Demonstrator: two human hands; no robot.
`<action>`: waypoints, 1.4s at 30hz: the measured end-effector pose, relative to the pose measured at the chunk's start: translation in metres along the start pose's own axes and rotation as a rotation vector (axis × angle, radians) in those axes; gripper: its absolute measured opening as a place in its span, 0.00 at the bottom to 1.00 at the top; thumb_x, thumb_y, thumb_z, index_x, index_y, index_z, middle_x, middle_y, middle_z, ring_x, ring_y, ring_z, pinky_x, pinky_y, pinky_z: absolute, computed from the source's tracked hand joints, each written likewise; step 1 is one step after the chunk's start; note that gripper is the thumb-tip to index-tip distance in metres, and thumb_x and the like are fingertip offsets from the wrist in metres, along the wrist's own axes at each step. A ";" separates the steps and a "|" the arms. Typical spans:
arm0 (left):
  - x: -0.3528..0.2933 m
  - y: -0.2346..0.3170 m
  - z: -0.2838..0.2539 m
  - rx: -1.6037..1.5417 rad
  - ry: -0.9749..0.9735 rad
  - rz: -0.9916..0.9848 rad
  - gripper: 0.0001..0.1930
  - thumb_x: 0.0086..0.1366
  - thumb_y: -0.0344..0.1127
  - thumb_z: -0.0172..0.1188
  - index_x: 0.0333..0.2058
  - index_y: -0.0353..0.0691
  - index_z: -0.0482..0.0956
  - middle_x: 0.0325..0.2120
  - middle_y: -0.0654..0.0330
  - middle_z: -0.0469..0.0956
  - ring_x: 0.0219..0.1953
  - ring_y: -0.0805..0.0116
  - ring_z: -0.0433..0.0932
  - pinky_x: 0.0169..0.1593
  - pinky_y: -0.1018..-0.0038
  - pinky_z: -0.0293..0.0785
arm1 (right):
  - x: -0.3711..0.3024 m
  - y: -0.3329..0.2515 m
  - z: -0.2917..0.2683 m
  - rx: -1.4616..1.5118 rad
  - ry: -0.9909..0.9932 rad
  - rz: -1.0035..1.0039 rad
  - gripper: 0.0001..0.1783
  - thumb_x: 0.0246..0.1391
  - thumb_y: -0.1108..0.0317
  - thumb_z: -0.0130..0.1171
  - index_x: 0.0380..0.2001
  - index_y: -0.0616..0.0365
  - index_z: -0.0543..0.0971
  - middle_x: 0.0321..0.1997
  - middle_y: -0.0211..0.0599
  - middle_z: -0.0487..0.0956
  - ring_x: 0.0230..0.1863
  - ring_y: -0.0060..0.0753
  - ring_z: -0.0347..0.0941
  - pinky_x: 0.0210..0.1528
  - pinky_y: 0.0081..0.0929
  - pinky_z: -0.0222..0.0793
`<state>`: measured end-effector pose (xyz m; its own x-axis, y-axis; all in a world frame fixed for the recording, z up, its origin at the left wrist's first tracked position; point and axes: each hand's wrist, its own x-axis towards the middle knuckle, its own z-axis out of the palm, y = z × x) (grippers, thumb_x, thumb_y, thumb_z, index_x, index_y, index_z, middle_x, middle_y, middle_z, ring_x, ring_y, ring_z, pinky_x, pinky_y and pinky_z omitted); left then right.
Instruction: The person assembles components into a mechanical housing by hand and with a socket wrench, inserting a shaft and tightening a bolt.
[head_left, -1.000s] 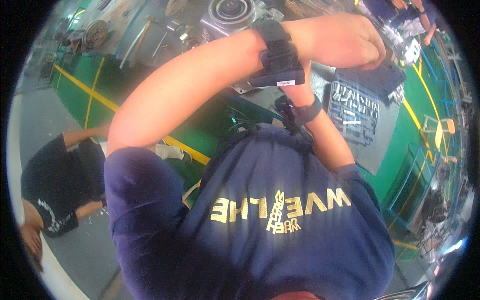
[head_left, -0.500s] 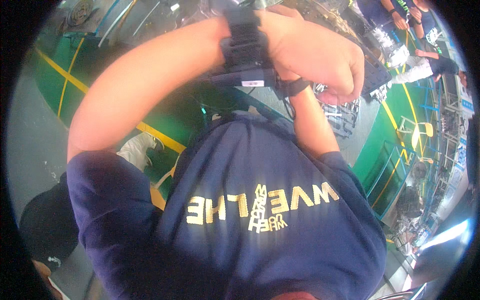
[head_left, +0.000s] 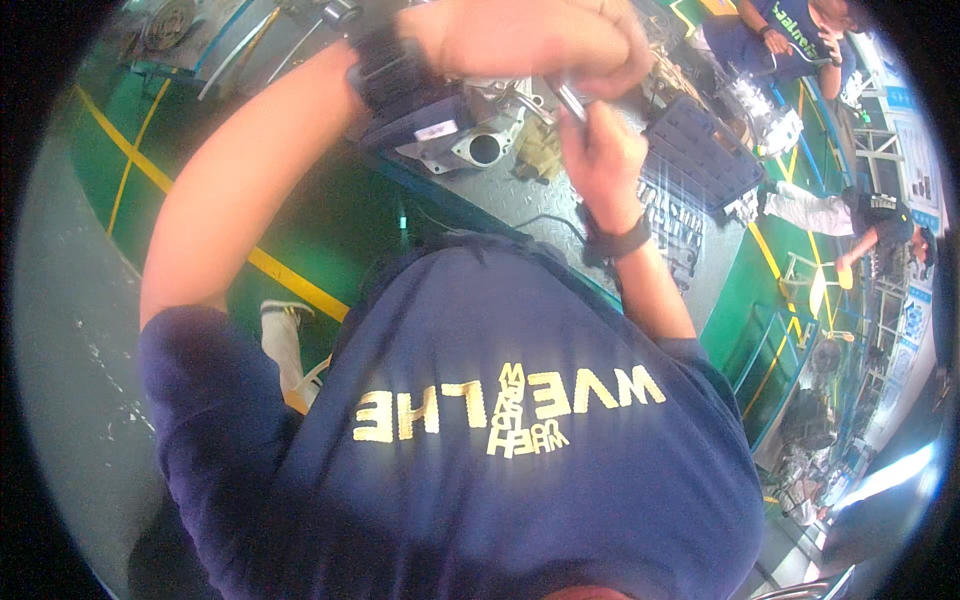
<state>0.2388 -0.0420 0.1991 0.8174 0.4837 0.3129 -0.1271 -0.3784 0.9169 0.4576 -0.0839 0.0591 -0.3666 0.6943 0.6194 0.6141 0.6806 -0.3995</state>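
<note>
My right hand (head_left: 605,160) is closed around a short shiny metal bar tool (head_left: 570,98), whose exact kind I cannot make out. Just above it, my left hand (head_left: 545,38) is curled with its fingers bent down, blurred by motion; it covers the tool's upper end, and what lies inside it is hidden. Below the left hand, on the metal workbench (head_left: 520,205), sits a grey metal casting (head_left: 440,155) with a round hole. A tan cloth or glove (head_left: 538,152) lies between the casting and my right hand.
An opened dark tool case (head_left: 703,150) lies right of my hands, with several metal tools (head_left: 680,220) beside it. A co-worker (head_left: 795,40) stands at the far right, and another person (head_left: 880,215) is farther off. A yellow-seated stool (head_left: 818,290) stands on the green floor.
My left hand has moved left and up, uncovering the casting and my right hand. The metal bar tool in my right hand now shows. The person at the far right has shifted.
</note>
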 end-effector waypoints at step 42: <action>0.070 -0.020 0.038 0.465 -0.020 0.046 0.13 0.61 0.35 0.51 0.31 0.33 0.81 0.30 0.50 0.82 0.35 0.55 0.81 0.44 0.61 0.74 | -0.003 -0.025 0.045 0.525 -0.083 0.386 0.05 0.67 0.70 0.60 0.41 0.61 0.78 0.30 0.29 0.80 0.29 0.26 0.74 0.32 0.25 0.67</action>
<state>0.3203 -0.0307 0.1937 0.8278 0.4446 0.3421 0.0981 -0.7151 0.6921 0.4120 -0.0922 0.0364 -0.2536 0.9129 0.3199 0.2975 0.3883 -0.8722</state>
